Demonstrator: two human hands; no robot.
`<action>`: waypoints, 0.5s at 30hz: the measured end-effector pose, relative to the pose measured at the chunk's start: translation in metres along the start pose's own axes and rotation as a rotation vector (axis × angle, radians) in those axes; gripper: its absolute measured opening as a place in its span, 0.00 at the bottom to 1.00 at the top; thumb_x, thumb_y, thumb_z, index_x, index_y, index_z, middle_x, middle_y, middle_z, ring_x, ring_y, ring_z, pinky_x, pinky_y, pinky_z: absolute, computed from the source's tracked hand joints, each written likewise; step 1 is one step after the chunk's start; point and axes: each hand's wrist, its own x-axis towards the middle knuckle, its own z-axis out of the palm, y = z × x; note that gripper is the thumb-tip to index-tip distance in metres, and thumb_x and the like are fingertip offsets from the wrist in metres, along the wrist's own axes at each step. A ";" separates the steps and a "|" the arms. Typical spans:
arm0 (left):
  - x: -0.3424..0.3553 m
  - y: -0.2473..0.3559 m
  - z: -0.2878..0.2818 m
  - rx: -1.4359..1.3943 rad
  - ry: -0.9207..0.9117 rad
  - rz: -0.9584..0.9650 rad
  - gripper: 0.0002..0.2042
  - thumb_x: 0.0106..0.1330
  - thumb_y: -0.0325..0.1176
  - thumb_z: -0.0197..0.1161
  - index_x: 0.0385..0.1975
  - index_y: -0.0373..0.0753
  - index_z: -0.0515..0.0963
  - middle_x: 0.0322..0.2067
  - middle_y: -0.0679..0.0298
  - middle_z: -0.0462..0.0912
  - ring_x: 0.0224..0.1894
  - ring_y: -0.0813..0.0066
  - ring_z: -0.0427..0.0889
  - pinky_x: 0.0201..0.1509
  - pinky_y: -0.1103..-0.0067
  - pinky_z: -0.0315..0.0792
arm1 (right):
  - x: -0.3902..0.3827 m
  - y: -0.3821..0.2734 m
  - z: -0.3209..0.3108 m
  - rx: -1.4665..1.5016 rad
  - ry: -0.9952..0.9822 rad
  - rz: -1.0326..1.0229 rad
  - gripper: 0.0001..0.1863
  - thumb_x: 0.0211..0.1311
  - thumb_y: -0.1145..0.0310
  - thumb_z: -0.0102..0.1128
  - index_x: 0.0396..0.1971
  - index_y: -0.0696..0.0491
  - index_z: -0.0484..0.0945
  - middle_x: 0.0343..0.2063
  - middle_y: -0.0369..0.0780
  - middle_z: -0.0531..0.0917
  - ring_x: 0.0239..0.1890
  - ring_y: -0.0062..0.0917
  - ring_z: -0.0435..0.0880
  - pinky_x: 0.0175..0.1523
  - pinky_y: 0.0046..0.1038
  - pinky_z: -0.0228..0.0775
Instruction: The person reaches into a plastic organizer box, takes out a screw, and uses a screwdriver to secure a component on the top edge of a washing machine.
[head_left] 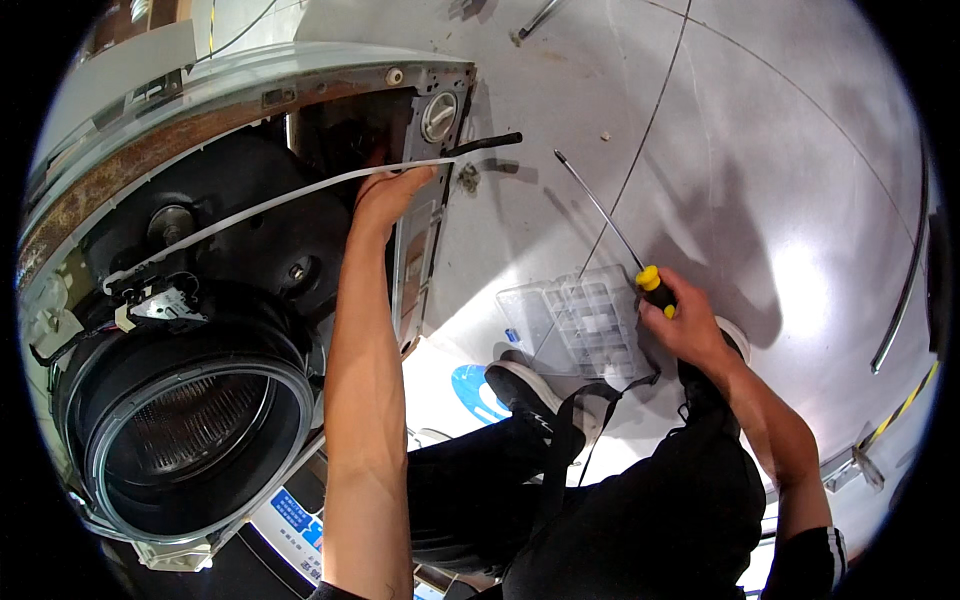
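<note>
My left hand (395, 195) reaches into an opened front-loading washing machine (120, 210), against a long pale strip or hose (250, 205) that crosses the dark interior; its fingers are mostly hidden. A black tube end (495, 139) juts past the frame's edge nearby. Below left is the drum opening with its black rubber seal (100, 445), beside a latch part with wires (165, 305). My right hand (680, 315) grips a long screwdriver (620, 235) with a yellow-and-black handle, its tip pointing up-left, above the floor and apart from the machine.
A clear compartment case (585, 330) lies open on the pale tiled floor (800, 170) beside my shoes (530, 395). A curved dark rod (900, 310) lies at the right, above a yellow-black striped bar (900, 410). A short metal rod (540, 18) lies at the top.
</note>
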 end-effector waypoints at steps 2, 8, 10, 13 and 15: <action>0.002 -0.003 0.000 0.009 0.012 0.042 0.21 0.45 0.42 0.72 0.35 0.33 0.79 0.36 0.60 0.80 0.39 0.74 0.76 0.47 0.78 0.66 | 0.000 0.003 0.002 0.011 0.011 -0.017 0.17 0.48 0.67 0.57 0.39 0.58 0.72 0.28 0.51 0.77 0.30 0.43 0.78 0.38 0.33 0.68; 0.006 -0.019 0.012 0.019 0.195 0.348 0.23 0.47 0.35 0.71 0.43 0.33 0.74 0.36 0.61 0.80 0.36 0.75 0.77 0.42 0.80 0.69 | 0.000 0.006 0.001 0.027 0.006 -0.026 0.17 0.48 0.67 0.57 0.39 0.57 0.71 0.28 0.51 0.77 0.31 0.43 0.78 0.38 0.33 0.68; 0.008 -0.021 0.010 0.026 0.207 0.365 0.26 0.47 0.35 0.70 0.46 0.33 0.72 0.35 0.60 0.81 0.36 0.74 0.78 0.42 0.79 0.70 | 0.000 0.005 0.000 0.028 0.008 -0.027 0.17 0.48 0.67 0.57 0.39 0.58 0.71 0.28 0.51 0.77 0.31 0.44 0.77 0.38 0.33 0.68; 0.007 -0.015 0.007 0.061 0.174 0.265 0.27 0.46 0.36 0.70 0.47 0.33 0.71 0.35 0.58 0.81 0.36 0.73 0.78 0.42 0.78 0.70 | 0.001 0.007 0.002 0.018 0.023 -0.040 0.17 0.48 0.67 0.57 0.39 0.58 0.71 0.28 0.52 0.77 0.31 0.45 0.77 0.38 0.33 0.68; 0.003 -0.007 0.005 0.080 0.156 0.143 0.23 0.47 0.37 0.71 0.43 0.33 0.75 0.37 0.60 0.80 0.37 0.75 0.77 0.42 0.79 0.70 | 0.001 0.009 0.003 0.010 0.032 -0.044 0.17 0.47 0.67 0.58 0.39 0.58 0.71 0.28 0.52 0.77 0.31 0.45 0.77 0.38 0.33 0.68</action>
